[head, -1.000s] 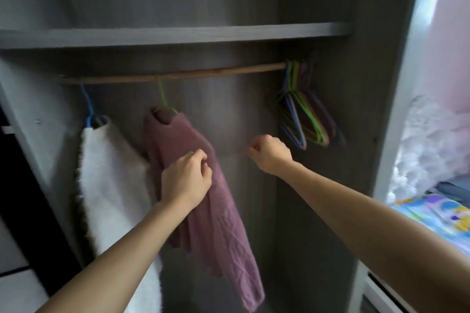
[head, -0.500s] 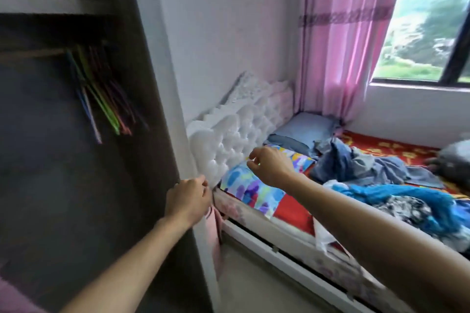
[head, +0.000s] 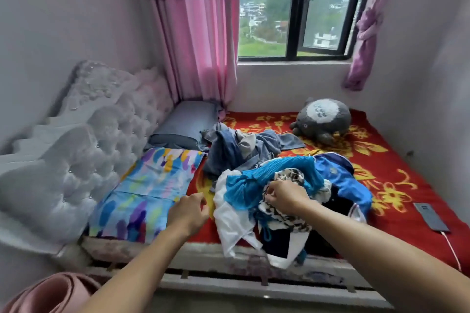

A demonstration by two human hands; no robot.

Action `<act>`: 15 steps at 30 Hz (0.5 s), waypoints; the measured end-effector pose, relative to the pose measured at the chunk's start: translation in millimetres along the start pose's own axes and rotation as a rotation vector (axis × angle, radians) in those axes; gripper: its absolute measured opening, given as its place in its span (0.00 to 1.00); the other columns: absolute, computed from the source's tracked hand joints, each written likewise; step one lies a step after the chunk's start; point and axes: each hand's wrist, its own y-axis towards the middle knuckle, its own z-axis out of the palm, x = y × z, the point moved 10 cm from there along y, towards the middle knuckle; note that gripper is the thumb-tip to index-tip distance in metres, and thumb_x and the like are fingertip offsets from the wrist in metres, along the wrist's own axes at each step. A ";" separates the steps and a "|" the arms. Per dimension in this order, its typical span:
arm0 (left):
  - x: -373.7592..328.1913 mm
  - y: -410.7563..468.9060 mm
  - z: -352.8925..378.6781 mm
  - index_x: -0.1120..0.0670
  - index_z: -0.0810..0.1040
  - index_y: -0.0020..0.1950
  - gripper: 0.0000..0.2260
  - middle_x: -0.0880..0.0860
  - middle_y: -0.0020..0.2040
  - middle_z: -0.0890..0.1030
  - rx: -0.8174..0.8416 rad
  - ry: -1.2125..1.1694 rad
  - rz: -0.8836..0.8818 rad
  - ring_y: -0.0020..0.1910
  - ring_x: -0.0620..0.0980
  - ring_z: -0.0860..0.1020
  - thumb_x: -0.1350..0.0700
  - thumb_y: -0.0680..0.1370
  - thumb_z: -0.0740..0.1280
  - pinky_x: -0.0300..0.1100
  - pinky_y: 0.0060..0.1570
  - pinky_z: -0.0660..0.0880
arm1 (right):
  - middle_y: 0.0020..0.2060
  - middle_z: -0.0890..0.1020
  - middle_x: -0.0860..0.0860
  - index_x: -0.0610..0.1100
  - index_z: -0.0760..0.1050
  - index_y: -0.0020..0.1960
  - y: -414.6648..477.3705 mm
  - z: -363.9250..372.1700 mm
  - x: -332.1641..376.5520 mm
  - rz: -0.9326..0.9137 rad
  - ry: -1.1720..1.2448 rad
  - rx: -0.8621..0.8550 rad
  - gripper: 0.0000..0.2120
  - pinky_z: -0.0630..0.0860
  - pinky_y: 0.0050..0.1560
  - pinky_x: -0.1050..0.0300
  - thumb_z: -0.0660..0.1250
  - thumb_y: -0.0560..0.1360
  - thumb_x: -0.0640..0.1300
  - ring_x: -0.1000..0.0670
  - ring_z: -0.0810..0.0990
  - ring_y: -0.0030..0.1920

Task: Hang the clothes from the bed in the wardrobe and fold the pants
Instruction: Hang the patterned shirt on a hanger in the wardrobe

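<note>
Your right hand [head: 284, 195] had its grip pinched on the leopard-print garment [head: 292, 176] atop the clothes pile [head: 250, 187] on the bed [head: 386, 173]. Your left hand [head: 189, 211] hovered just beside the pile, loosely curled, holding nothing. Plenty looked left: sizeable pile, no folded pants visible, wardrobe out of view.

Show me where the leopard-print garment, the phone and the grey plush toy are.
leopard-print garment [head: 291, 176]: head view, top of its bunched fabric.
phone [head: 431, 216]: head view, middle of its flat face.
grey plush toy [head: 321, 112]: head view, its pale belly patch.
</note>
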 end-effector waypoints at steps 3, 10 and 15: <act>-28.0 51.1 36.9 0.48 0.78 0.49 0.08 0.50 0.49 0.82 0.109 0.012 0.065 0.49 0.53 0.80 0.47 0.75 0.61 0.46 0.47 0.77 | 0.52 0.82 0.50 0.52 0.79 0.53 19.0 5.9 -73.1 0.168 0.036 0.044 0.11 0.75 0.50 0.53 0.64 0.76 0.56 0.46 0.80 0.53; -95.8 135.3 120.9 0.49 0.78 0.53 0.09 0.49 0.47 0.81 0.285 -0.012 0.169 0.43 0.50 0.79 0.49 0.77 0.61 0.43 0.38 0.74 | 0.48 0.83 0.50 0.50 0.80 0.49 57.0 17.7 -221.4 0.435 0.088 0.094 0.10 0.74 0.49 0.53 0.65 0.75 0.55 0.47 0.81 0.51; -128.3 195.3 183.9 0.47 0.76 0.52 0.08 0.49 0.46 0.80 0.373 -0.013 0.158 0.41 0.50 0.76 0.48 0.78 0.61 0.43 0.35 0.70 | 0.49 0.83 0.50 0.50 0.80 0.49 126.9 53.1 -285.2 0.494 0.129 0.166 0.09 0.72 0.52 0.51 0.65 0.75 0.53 0.47 0.80 0.51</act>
